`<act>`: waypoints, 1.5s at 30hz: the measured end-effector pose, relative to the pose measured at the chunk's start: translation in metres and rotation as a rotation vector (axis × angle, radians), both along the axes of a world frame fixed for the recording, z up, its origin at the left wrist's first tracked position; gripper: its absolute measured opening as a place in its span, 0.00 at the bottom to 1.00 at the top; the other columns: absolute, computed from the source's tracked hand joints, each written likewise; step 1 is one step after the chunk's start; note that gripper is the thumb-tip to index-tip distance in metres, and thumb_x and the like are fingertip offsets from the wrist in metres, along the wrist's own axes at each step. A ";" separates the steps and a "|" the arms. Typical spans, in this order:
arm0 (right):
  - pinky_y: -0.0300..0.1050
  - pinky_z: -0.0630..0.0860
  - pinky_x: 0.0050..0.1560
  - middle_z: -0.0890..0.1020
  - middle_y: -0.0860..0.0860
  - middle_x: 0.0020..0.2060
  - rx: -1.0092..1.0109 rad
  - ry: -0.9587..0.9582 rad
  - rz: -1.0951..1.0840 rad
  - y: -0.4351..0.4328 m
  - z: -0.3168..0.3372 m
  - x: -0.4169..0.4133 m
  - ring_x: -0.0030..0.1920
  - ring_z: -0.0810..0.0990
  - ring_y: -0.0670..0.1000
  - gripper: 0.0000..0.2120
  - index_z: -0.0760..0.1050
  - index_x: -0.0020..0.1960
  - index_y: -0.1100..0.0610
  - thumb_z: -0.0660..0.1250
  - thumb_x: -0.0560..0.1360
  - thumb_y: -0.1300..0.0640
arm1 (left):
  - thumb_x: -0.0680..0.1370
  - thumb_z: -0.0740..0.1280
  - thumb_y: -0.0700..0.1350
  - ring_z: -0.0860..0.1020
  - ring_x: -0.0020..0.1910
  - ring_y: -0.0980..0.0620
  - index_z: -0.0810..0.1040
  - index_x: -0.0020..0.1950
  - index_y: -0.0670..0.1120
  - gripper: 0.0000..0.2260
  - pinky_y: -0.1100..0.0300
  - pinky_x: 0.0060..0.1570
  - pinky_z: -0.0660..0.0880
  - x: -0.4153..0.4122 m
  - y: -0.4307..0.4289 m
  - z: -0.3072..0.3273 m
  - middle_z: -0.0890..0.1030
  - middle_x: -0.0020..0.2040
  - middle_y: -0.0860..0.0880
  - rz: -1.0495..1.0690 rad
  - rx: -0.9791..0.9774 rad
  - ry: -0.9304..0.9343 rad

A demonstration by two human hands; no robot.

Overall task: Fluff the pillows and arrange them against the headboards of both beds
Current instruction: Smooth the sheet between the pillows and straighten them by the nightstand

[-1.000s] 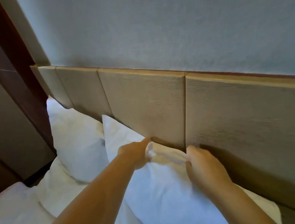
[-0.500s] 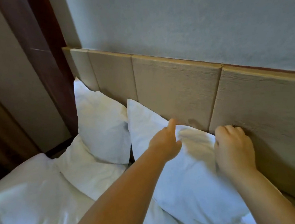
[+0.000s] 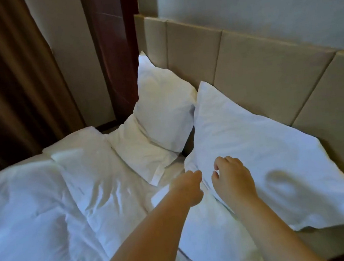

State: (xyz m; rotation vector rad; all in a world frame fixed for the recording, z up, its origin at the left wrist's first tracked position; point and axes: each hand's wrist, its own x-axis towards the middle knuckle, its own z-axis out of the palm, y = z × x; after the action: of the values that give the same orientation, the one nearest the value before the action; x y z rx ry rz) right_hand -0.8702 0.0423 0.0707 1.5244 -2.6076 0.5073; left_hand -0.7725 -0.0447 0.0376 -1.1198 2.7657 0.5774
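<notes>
Bed surface: a rumpled white duvet [image 3: 47, 209] covers the near and left ground and gives the widest free room for movement. Both forearms reach forward over it, the hands close together but not touching. The left hand [image 3: 187, 187] is curled at the lower left corner of the near pillow [image 3: 267, 162]; whether it pinches fabric cannot be told. The right hand [image 3: 232, 177] hovers just over the same pillow's lower edge, fingers loosely bent, nothing in them.

The near pillow leans back on the padded beige headboard [image 3: 256, 73]; its long axis runs along the headboard from upper left to lower right, the upper left corner pointing up, the lower right corner lying at the bed's right edge. A dented shadow marks its face.

A narrow dark gap parts it from the far pillow [image 3: 162, 110], which stands steeper against the headboard's left end, one corner pointing up; its foot rests on flatter white bedding [image 3: 141, 153].

Beyond, left: a dark wooden frame [image 3: 115, 51], then a brown curtain [image 3: 6, 74]; a pale wall [image 3: 259, 2] above the headboard.
</notes>
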 end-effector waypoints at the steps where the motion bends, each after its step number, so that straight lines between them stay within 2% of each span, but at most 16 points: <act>1: 0.47 0.71 0.45 0.78 0.50 0.46 0.030 -0.014 0.026 -0.005 -0.010 0.008 0.50 0.74 0.54 0.04 0.73 0.48 0.55 0.60 0.76 0.57 | 0.78 0.60 0.44 0.73 0.61 0.44 0.67 0.66 0.48 0.16 0.50 0.58 0.73 0.011 -0.008 -0.013 0.72 0.63 0.46 0.030 0.028 -0.021; 11: 0.43 0.67 0.47 0.77 0.50 0.50 0.296 -0.069 0.341 -0.120 -0.165 0.028 0.53 0.74 0.52 0.06 0.73 0.51 0.55 0.58 0.78 0.57 | 0.76 0.58 0.39 0.74 0.59 0.45 0.72 0.61 0.46 0.14 0.53 0.55 0.71 0.061 -0.118 -0.164 0.75 0.59 0.47 0.350 0.027 -0.203; 15: 0.43 0.69 0.54 0.76 0.50 0.57 0.374 0.004 0.431 -0.192 -0.229 0.023 0.57 0.72 0.52 0.09 0.72 0.57 0.53 0.62 0.77 0.58 | 0.76 0.59 0.42 0.74 0.59 0.45 0.74 0.58 0.46 0.12 0.53 0.56 0.68 0.059 -0.167 -0.230 0.76 0.57 0.47 0.391 -0.063 -0.211; 18: 0.44 0.69 0.59 0.75 0.50 0.59 0.410 0.037 0.429 -0.240 -0.274 0.014 0.60 0.71 0.52 0.13 0.71 0.60 0.53 0.64 0.76 0.60 | 0.70 0.69 0.47 0.77 0.49 0.46 0.79 0.46 0.48 0.07 0.51 0.51 0.67 0.050 -0.199 -0.275 0.79 0.46 0.49 0.414 -0.269 -0.091; 20: 0.46 0.68 0.61 0.73 0.52 0.61 0.423 0.057 0.418 -0.267 -0.301 0.010 0.62 0.69 0.53 0.17 0.68 0.64 0.53 0.64 0.76 0.60 | 0.59 0.76 0.51 0.78 0.40 0.46 0.78 0.36 0.48 0.12 0.50 0.46 0.64 0.043 -0.218 -0.307 0.79 0.36 0.50 0.413 -0.367 -0.007; 24: 0.50 0.64 0.61 0.68 0.53 0.63 0.382 0.117 0.445 -0.309 -0.345 -0.003 0.65 0.65 0.56 0.30 0.60 0.71 0.48 0.67 0.72 0.57 | 0.61 0.72 0.61 0.78 0.43 0.44 0.77 0.41 0.47 0.20 0.50 0.49 0.62 0.025 -0.246 -0.355 0.79 0.40 0.50 0.448 -0.440 0.099; 27: 0.50 0.65 0.62 0.72 0.53 0.62 0.408 0.059 0.433 -0.325 -0.376 -0.005 0.64 0.69 0.56 0.30 0.61 0.71 0.46 0.68 0.72 0.56 | 0.62 0.69 0.62 0.79 0.43 0.43 0.79 0.43 0.47 0.20 0.49 0.48 0.64 0.018 -0.251 -0.383 0.80 0.42 0.50 0.490 -0.439 0.192; 30: 0.46 0.76 0.46 0.83 0.55 0.43 0.251 0.120 0.426 -0.331 -0.406 -0.002 0.43 0.82 0.57 0.21 0.77 0.62 0.51 0.64 0.69 0.60 | 0.62 0.67 0.64 0.79 0.43 0.43 0.80 0.45 0.48 0.22 0.50 0.45 0.65 0.023 -0.250 -0.406 0.82 0.43 0.50 0.582 -0.409 0.287; 32: 0.42 0.76 0.34 0.82 0.53 0.31 0.213 0.180 0.382 -0.335 -0.417 0.000 0.31 0.81 0.54 0.16 0.83 0.51 0.51 0.69 0.63 0.57 | 0.63 0.70 0.60 0.79 0.43 0.42 0.80 0.44 0.48 0.18 0.50 0.44 0.65 0.024 -0.251 -0.415 0.82 0.42 0.50 0.608 -0.447 0.310; 35: 0.42 0.75 0.32 0.81 0.52 0.27 0.229 0.240 0.385 -0.341 -0.414 0.004 0.28 0.80 0.53 0.12 0.83 0.43 0.53 0.74 0.60 0.54 | 0.65 0.69 0.51 0.78 0.41 0.43 0.79 0.42 0.49 0.09 0.51 0.42 0.65 0.023 -0.255 -0.421 0.81 0.40 0.50 0.581 -0.510 0.313; 36: 0.42 0.75 0.31 0.80 0.51 0.26 0.252 0.232 0.391 -0.343 -0.410 0.007 0.28 0.80 0.53 0.07 0.82 0.39 0.53 0.69 0.62 0.55 | 0.66 0.68 0.49 0.78 0.40 0.43 0.78 0.41 0.49 0.07 0.52 0.41 0.65 0.023 -0.256 -0.422 0.80 0.39 0.50 0.567 -0.529 0.310; 38: 0.40 0.73 0.30 0.78 0.50 0.23 0.309 0.187 0.409 -0.348 -0.408 0.013 0.26 0.79 0.52 0.13 0.80 0.30 0.54 0.57 0.63 0.57 | 0.68 0.67 0.46 0.78 0.39 0.43 0.78 0.40 0.49 0.04 0.52 0.39 0.64 0.023 -0.257 -0.424 0.80 0.38 0.50 0.536 -0.557 0.291; 39: 0.39 0.72 0.29 0.78 0.50 0.22 0.354 0.150 0.426 -0.350 -0.403 0.017 0.26 0.79 0.52 0.13 0.79 0.27 0.55 0.57 0.63 0.57 | 0.68 0.67 0.45 0.78 0.38 0.44 0.78 0.40 0.49 0.02 0.52 0.39 0.63 0.023 -0.257 -0.423 0.80 0.37 0.50 0.524 -0.557 0.272; 41: 0.39 0.73 0.32 0.80 0.52 0.25 0.355 0.182 0.416 -0.350 -0.395 0.019 0.30 0.80 0.53 0.07 0.80 0.27 0.56 0.68 0.63 0.57 | 0.67 0.68 0.44 0.78 0.38 0.44 0.78 0.39 0.49 0.02 0.53 0.38 0.59 0.023 -0.258 -0.418 0.79 0.36 0.51 0.484 -0.532 0.225; 42: 0.42 0.74 0.38 0.83 0.53 0.32 0.383 0.164 0.443 -0.351 -0.388 0.019 0.37 0.82 0.55 0.04 0.82 0.34 0.56 0.70 0.65 0.58 | 0.67 0.67 0.43 0.78 0.38 0.45 0.78 0.39 0.49 0.03 0.54 0.38 0.57 0.024 -0.261 -0.415 0.79 0.36 0.51 0.451 -0.519 0.194; 45: 0.50 0.71 0.55 0.81 0.58 0.53 0.494 0.069 0.443 -0.355 -0.375 0.022 0.56 0.78 0.59 0.13 0.79 0.55 0.61 0.57 0.79 0.61 | 0.59 0.69 0.41 0.78 0.37 0.45 0.77 0.36 0.48 0.08 0.54 0.38 0.58 0.030 -0.269 -0.397 0.79 0.34 0.50 0.299 -0.497 0.079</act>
State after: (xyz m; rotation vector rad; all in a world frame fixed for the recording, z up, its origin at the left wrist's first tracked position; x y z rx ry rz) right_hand -0.8483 -0.3125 -0.3046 2.2358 -2.4507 -0.1948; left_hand -0.7420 -0.3134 -0.3598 -1.6551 2.9126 -0.0638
